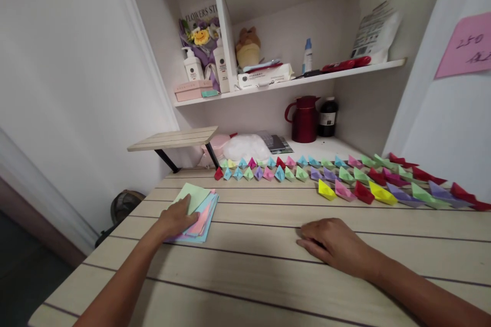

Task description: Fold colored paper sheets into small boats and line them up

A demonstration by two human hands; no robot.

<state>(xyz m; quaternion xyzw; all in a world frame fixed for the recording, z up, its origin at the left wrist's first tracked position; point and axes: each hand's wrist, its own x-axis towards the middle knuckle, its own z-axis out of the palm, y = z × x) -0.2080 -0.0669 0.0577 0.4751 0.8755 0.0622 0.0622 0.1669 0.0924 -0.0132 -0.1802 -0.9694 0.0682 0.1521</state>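
Note:
My left hand [178, 218] lies on a loose stack of coloured paper sheets [209, 219] at the table's left. Its index finger stretches over a light green sheet [194, 194] on top, and the thumb is spread apart over a pink one. The green sheet sits askew to the blue and pink sheets below. My right hand [335, 245] rests on the bare wood right of centre, its fingers curled in and nothing visible in them. Beyond it stand rows of folded paper boats, among them a yellow boat [326, 190] and a red boat [363, 192].
A small raised shelf [172, 138] on black legs stands at the back left. Behind the boats are a red thermos jug [305, 120], a dark bottle [327, 117] and a white plastic bag [246, 147]. A white shelf unit [322, 74] with bottles overhangs the back.

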